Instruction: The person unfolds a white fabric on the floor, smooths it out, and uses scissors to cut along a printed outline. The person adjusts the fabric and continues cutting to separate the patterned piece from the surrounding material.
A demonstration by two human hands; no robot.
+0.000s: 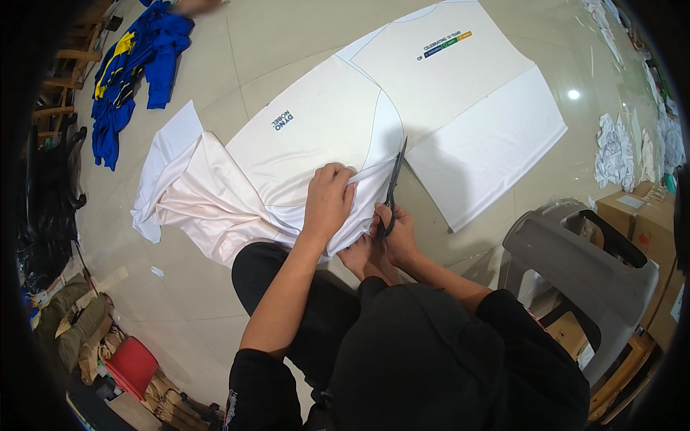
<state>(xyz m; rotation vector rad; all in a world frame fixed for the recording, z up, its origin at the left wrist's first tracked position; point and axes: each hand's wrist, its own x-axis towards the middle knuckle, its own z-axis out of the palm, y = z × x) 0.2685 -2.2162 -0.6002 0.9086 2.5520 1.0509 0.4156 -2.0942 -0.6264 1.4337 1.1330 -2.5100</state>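
A large white printed cloth (pixel 309 136) with thin outlines of garment pieces lies across the tiled floor in front of me. My left hand (pixel 332 197) presses on its near right part, fingers curled and gripping a fold of the cloth. In my right hand (pixel 397 228) is a pair of dark scissors (pixel 397 169), fingers through the handles and blades pointing away from me. The blades lie along the right edge of the cloth, beside a curved outline. A bare foot (pixel 359 257) rests close under my right hand, touching the bunched cloth.
Blue and yellow clothing (pixel 136 65) lies at the far left, with a blurred patch of skin at the top edge. A grey plastic stool (pixel 582 258) and cardboard boxes (pixel 650 215) stand at right. Crumpled white scraps (pixel 614 151) lie beyond; a red object (pixel 133 366) sits at near left.
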